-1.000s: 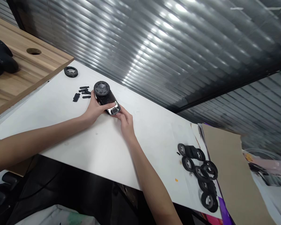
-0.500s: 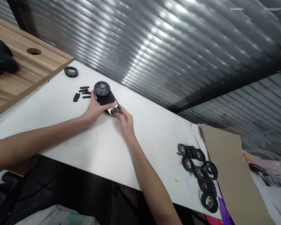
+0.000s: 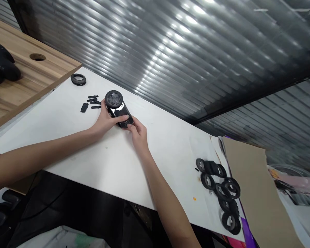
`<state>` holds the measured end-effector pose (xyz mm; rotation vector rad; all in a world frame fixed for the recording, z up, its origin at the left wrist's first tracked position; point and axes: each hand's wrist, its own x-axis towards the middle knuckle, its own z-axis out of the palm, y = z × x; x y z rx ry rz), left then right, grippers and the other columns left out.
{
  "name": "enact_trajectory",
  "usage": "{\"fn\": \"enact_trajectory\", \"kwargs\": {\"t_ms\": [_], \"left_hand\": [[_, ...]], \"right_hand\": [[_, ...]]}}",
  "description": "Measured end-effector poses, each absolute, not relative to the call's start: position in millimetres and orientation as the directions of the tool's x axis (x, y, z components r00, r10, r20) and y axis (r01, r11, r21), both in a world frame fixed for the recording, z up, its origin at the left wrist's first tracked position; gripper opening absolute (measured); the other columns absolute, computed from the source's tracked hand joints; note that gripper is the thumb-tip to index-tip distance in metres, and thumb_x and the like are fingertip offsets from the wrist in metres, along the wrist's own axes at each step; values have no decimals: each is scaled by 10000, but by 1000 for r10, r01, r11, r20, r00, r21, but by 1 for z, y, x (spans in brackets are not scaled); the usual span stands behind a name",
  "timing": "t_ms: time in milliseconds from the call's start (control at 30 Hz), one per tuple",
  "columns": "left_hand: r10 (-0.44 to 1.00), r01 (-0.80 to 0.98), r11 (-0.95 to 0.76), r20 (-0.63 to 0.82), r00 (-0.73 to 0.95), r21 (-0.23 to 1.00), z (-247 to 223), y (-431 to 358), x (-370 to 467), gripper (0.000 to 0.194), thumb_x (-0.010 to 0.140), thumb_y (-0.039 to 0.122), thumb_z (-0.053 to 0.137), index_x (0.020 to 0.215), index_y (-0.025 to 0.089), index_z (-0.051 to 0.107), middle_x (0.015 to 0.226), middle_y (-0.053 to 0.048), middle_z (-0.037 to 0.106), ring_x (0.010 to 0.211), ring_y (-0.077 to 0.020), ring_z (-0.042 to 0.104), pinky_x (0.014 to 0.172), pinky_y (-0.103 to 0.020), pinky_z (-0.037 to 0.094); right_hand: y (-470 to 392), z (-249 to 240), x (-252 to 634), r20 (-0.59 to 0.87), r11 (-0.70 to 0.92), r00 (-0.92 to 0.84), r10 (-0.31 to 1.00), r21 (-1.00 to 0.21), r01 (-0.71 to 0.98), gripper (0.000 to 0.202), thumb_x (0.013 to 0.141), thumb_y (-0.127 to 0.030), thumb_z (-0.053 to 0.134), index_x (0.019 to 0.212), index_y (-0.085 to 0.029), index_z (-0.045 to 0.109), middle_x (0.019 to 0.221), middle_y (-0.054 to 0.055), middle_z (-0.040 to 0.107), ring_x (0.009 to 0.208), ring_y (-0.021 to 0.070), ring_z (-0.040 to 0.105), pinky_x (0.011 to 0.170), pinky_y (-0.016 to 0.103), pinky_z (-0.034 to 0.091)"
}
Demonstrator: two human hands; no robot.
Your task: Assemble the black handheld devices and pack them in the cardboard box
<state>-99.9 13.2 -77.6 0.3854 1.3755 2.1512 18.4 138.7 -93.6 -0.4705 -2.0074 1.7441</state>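
A glossy black fabric shaver (image 3: 121,111) with a round perforated metal head is held above the white table (image 3: 167,137). My left hand (image 3: 105,119) wraps its left side, thumb laid across the body. At the lower end, my right hand (image 3: 138,132) grips the shaver too, its thumb by the small switch area. Beside my left fingers lie several small flat black pieces (image 3: 93,97) and a wider black piece (image 3: 84,107). The undersides of the shaver and some fingers are hidden.
A black ring (image 3: 78,79) lies near the table's far left corner. Several black rings (image 3: 208,181) are gathered at the right, by a cardboard sheet (image 3: 260,186). A wooden tabletop (image 3: 54,65) adjoins on the left; corrugated metal (image 3: 134,44) stands behind.
The shaver has tilted slightly and shifted a little to the right, so the bright reflection has moved from its lower end to just below the head. Both hands keep their hold.
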Motion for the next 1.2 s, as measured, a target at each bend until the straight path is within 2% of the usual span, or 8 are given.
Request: {"fn": "enact_trajectory", "kwargs": {"t_ms": [133,300,567,833,967,1100,1200], "left_hand": [[587,-261,-331,-19,-809,907,-77,13,-99,988,574,306,1073,1334,306,442,1427,-99,651,1450,-372,624,1245,-613,526],[580,-223,-326,8,-814,919,-75,13,-98,978,565,304,1077,1309,306,442,1372,-81,674,1417,-360,650,1244,-562,523],[577,-191,-310,25,-816,931,-77,11,-98,954,590,317,1084,1324,301,474,1408,-87,632,1419,-343,620,1242,-519,502],[599,-219,-289,-2,-800,932,-75,11,-99,978,569,285,1070,1327,306,452,1389,-84,649,1424,-360,626,1236,-569,518],[592,-233,-293,-15,-805,927,-75,12,-99,986,549,272,1072,1316,297,453,1411,-94,642,1440,-368,616,1255,-589,508],[593,-237,-297,-16,-805,925,-78,13,-100,1008,540,265,1086,1331,300,462,1412,-91,640,1446,-367,610,1249,-583,521],[594,-243,-296,-21,-804,924,-79,13,-100,1025,543,260,1090,1352,309,462,1425,-87,638,1453,-365,607,1248,-586,527]], "right_hand": [[138,-95,17,125,156,-840,528,-987,-49,518,870,-409,699,1344,-226,799,1278,62,845,1149,305,787,980,463,698],[138,-96,17,133,177,-843,521,-983,-46,518,900,-435,699,1372,-241,790,1320,55,842,1208,306,784,1031,460,682],[139,-95,17,124,174,-839,530,-984,-36,524,907,-471,707,1370,-249,813,1340,45,846,1218,319,789,1055,481,680],[140,-94,18,96,131,-854,511,-991,-33,564,862,-371,627,1379,-234,805,1342,43,841,1254,336,788,1025,494,702],[139,-95,17,111,157,-842,527,-987,-32,541,868,-417,697,1367,-237,809,1285,47,854,1180,320,799,1010,482,701],[140,-96,17,88,105,-843,530,-994,-38,533,879,-418,653,1352,-233,813,1364,51,835,1258,335,782,1039,504,702],[141,-97,18,100,138,-858,504,-990,-35,556,868,-379,642,1384,-239,795,1366,48,832,1276,334,776,1035,490,703]]}}
